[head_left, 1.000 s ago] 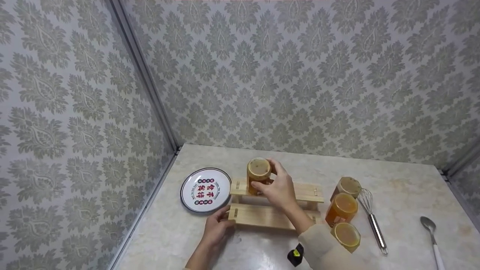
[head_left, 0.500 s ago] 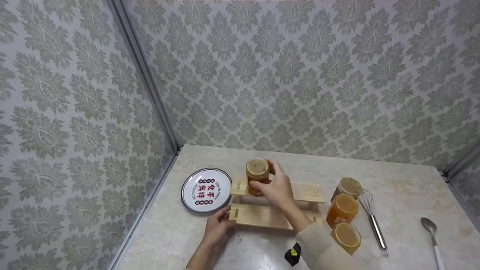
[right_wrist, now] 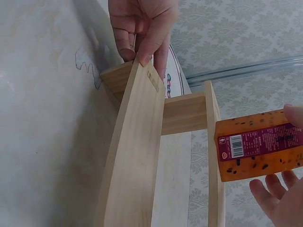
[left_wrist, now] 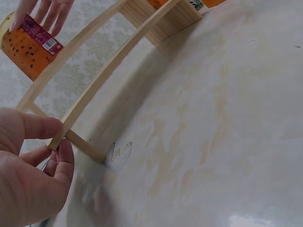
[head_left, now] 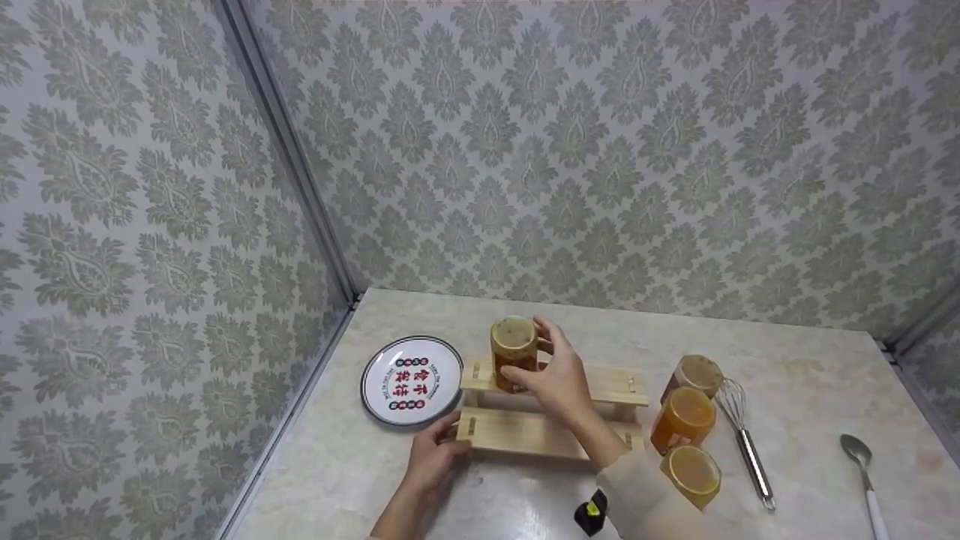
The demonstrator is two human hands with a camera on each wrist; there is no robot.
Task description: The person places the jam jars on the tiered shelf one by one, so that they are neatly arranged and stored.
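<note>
A jar [head_left: 514, 352] of orange contents with dark seeds and a purple barcode label [right_wrist: 258, 142] stands upright on the upper step of a two-step wooden rack [head_left: 555, 382]. My right hand [head_left: 559, 375] holds it from the right, thumb against the near side and fingers curved around the far side. At the rack's left end my left hand [head_left: 435, 454] pinches the corner of the lower step [head_left: 525, 431] between thumb and fingers. The left wrist view shows that thumb [left_wrist: 42, 128] on top of the board's end.
Left of the rack lies a white plate [head_left: 382, 382] with red characters. Several more jars, one bright orange [head_left: 684, 420], stand to the right, beside a whisk [head_left: 750, 457]. Farther right is a spoon [head_left: 859, 457]. A small black object [head_left: 591, 514] sits near my right sleeve.
The jar has shifted slightly left along the upper step, and my right fingers have loosened a little at its far side. My left hand keeps its place on the rack.
</note>
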